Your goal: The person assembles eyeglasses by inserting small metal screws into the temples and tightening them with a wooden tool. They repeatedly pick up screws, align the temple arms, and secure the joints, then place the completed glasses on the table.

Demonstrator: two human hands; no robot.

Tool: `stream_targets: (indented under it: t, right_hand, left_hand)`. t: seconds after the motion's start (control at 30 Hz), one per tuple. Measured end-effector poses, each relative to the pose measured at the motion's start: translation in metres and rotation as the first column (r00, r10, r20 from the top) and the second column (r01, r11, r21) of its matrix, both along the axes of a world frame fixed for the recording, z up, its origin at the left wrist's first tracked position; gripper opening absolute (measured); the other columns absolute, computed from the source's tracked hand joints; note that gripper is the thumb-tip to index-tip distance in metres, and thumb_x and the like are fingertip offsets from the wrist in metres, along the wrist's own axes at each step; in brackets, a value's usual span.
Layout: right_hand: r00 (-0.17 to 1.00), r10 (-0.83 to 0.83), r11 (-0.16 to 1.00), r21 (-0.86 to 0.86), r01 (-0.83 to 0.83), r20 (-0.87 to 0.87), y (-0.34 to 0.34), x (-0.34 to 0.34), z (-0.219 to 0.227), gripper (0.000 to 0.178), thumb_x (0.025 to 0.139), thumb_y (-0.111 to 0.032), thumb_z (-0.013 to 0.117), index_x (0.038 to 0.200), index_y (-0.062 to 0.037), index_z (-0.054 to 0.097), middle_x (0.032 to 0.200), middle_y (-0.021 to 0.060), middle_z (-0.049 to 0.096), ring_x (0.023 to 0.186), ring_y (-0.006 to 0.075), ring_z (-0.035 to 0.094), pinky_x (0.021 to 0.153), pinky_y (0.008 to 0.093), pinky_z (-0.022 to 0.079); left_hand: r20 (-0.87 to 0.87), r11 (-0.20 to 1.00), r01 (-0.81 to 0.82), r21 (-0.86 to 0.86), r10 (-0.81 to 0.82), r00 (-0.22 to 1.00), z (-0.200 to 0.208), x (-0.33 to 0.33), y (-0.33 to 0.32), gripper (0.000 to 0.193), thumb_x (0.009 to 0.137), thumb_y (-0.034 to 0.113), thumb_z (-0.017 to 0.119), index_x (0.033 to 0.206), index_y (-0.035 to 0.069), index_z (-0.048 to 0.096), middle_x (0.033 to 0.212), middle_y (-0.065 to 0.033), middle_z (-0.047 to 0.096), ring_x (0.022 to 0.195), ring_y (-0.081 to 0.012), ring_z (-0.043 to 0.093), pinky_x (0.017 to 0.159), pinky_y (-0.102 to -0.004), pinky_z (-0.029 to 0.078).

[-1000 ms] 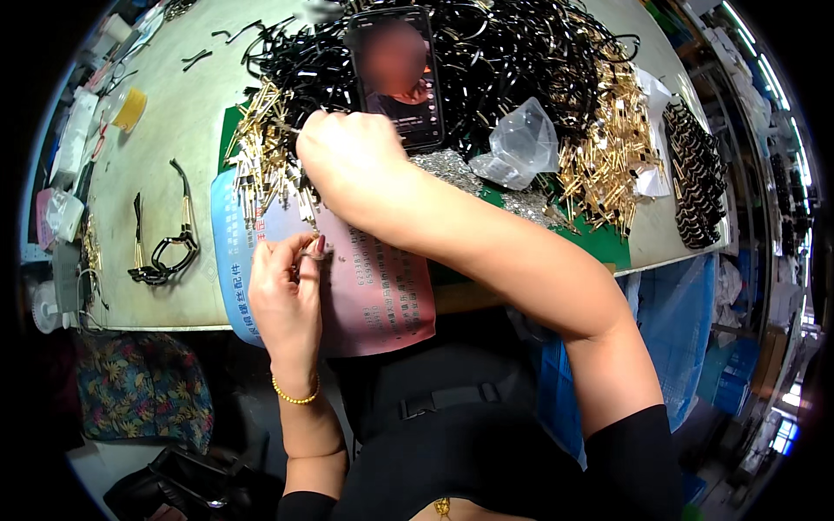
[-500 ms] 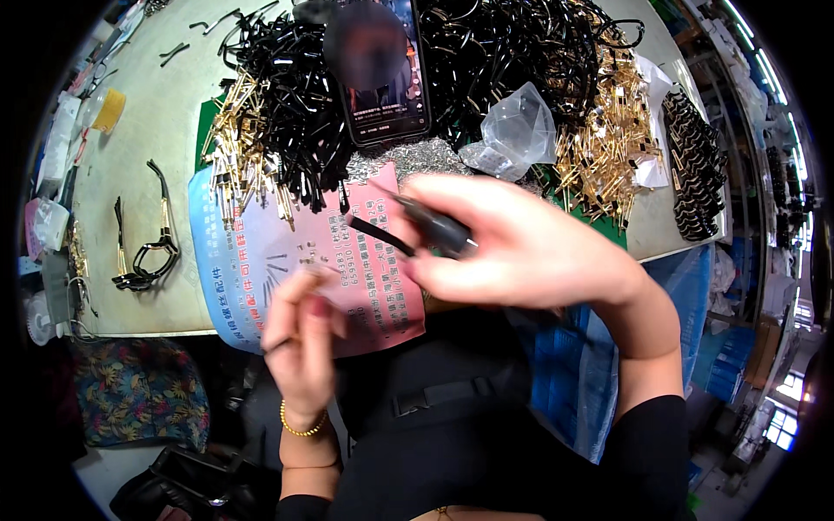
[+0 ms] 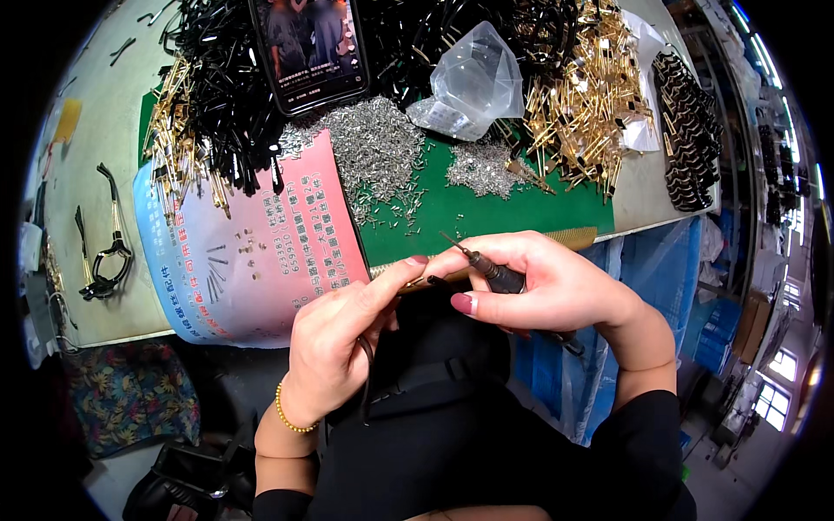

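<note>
My right hand (image 3: 573, 291) grips a small screwdriver (image 3: 499, 276) with a dark handle, its thin shaft pointing up and left. My left hand (image 3: 334, 343) is closed at the table's front edge, and its fingertips nearly meet the right hand's. Between them both hands pinch a slim gold-and-black eyeglass temple (image 3: 417, 285), mostly hidden by fingers. A thin black curved piece (image 3: 367, 382) hangs below the left palm; whether it belongs to the same part I cannot tell. Behind the hands lies a heap of tiny silver screws (image 3: 373, 156), with a smaller heap (image 3: 482, 169) to its right.
A pink-and-blue printed sheet (image 3: 252, 286) bears a few small parts. Black temples (image 3: 226, 113) and gold temples (image 3: 591, 104) are piled behind, around a phone (image 3: 313, 52) and a clear plastic bag (image 3: 478, 82). One eyeglass frame (image 3: 109, 269) lies at left; patterned temples (image 3: 686, 130) stack at right.
My hands have come together at the table edge, the right lowering with the screwdriver and temple. The view has shifted, so the phone and sheet appear farther left.
</note>
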State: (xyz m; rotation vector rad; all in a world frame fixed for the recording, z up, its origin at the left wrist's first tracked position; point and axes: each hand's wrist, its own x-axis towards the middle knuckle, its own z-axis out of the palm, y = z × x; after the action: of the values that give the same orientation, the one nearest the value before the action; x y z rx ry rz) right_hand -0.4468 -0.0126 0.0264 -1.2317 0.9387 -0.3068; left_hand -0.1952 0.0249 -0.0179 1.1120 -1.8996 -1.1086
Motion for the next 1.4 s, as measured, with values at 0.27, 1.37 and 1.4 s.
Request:
stream_targets:
  t: [0.27, 1.37, 1.4]
  right_hand:
    - [0.974, 0.105, 0.95, -0.27, -0.157, -0.199, -0.003, 0.01, 0.015, 0.033, 0.093, -0.015, 0.066, 0.125, -0.0065, 0.068, 0.102, 0.0107, 0.075, 0.075, 0.0251, 0.072, 0.07, 0.0362, 0.056]
    - [0.691, -0.114, 0.623, -0.593, -0.51, -0.713, 0.014, -0.027, 0.0, 0.053, 0.085, -0.009, 0.068, 0.136, -0.0223, 0.06, 0.093, 0.0111, 0.054, 0.074, 0.024, 0.067, 0.05, 0.0358, 0.051]
    - [0.691, -0.109, 0.623, -0.591, -0.512, -0.714, 0.013, -0.027, 0.0, 0.053, 0.086, -0.009, 0.068, 0.136, -0.0225, 0.06, 0.093, 0.0114, 0.054, 0.074, 0.0241, 0.067, 0.049, 0.0357, 0.051]
  left_hand:
    - [0.411, 0.937, 0.15, -0.315, -0.008, 0.911, 0.017, 0.016, -0.006, 0.057, 0.073, -0.002, 0.065, 0.128, 0.009, 0.071, 0.077, -0.0041, 0.057, 0.066, -0.0196, 0.06, 0.06, -0.0328, 0.049]
    - [-0.098, 0.89, -0.263, 0.372, 0.319, 0.942, -0.001, -0.014, 0.006, 0.019, 0.108, 0.015, 0.053, 0.113, -0.001, 0.063, 0.092, -0.0092, 0.075, 0.081, -0.0134, 0.072, 0.063, -0.0246, 0.056]
    - [-0.08, 0.901, -0.257, 0.35, 0.303, 0.95, 0.001, -0.014, 0.005, 0.02, 0.108, 0.014, 0.053, 0.115, -0.001, 0.064, 0.092, -0.0091, 0.075, 0.081, -0.013, 0.072, 0.063, -0.0244, 0.056]
